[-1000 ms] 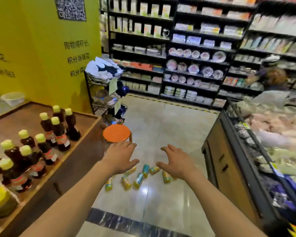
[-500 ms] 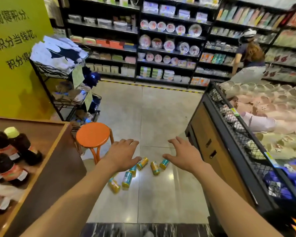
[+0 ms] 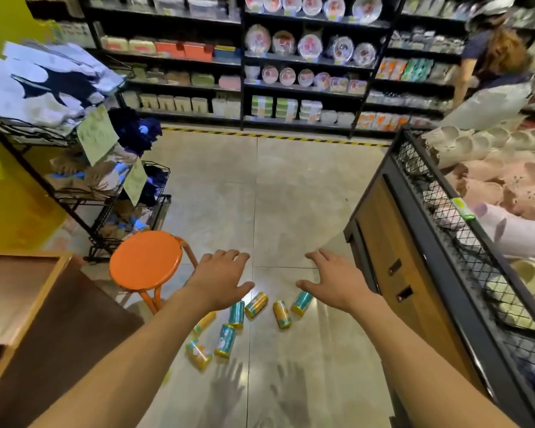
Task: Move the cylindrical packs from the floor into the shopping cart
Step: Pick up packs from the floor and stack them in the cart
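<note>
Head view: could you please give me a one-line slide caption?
Both open hands, left and right, reach toward cylindrical packs lying on the floor beside an orange stool.

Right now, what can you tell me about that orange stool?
The orange stool has a round, flat, smooth seat that looks like painted metal or plastic, on thin orange tube legs; only two legs show clearly below the seat. It stands upright on the tiled floor, left of the cylindrical packs, between a wooden counter and a black wire rack. Nothing sits on it, and the left hand hovers beside it.
</note>
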A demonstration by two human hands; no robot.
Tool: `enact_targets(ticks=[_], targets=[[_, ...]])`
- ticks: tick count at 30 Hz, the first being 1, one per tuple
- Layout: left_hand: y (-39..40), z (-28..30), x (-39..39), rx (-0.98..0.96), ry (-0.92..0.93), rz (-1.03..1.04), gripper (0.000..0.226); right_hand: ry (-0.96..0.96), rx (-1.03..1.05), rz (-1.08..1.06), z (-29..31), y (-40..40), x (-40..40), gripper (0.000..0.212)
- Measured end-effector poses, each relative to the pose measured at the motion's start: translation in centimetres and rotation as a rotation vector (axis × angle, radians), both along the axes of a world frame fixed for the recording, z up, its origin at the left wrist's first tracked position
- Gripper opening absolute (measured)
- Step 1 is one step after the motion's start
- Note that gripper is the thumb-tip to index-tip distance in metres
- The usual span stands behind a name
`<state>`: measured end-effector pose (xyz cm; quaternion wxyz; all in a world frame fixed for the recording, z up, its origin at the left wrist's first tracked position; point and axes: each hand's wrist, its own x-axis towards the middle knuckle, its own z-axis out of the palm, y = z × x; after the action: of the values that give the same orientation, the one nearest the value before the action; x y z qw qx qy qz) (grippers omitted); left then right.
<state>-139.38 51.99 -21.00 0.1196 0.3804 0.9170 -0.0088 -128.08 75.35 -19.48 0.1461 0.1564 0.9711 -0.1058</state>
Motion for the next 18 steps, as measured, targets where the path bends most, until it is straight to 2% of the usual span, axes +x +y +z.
enact_targets(ticks=[5, 8, 14, 18], targets=[[5.1, -3.9, -6.0, -0.023, -0.025, -0.029, 0.072, -0.079, 0.044, 0.05, -3.5, 5.4, -6.5, 0.079], [8.0, -8.3, -10.2, -0.054, -0.028, -0.066, 0.071, -0.112, 0.045, 0.015, -7.8, 8.0, -9.8, 0.078], [12.8, -20.9, -16.2, -0.104, -0.037, -0.155, 0.077, -0.209, -0.002, -0.029, -22.2, 11.0, -13.7, 0.078], [15.5, -31.7, -17.5, -0.131, -0.123, -0.164, 0.067, -0.223, -0.07, -0.07, -32.7, 12.5, -15.2, 0.078]])
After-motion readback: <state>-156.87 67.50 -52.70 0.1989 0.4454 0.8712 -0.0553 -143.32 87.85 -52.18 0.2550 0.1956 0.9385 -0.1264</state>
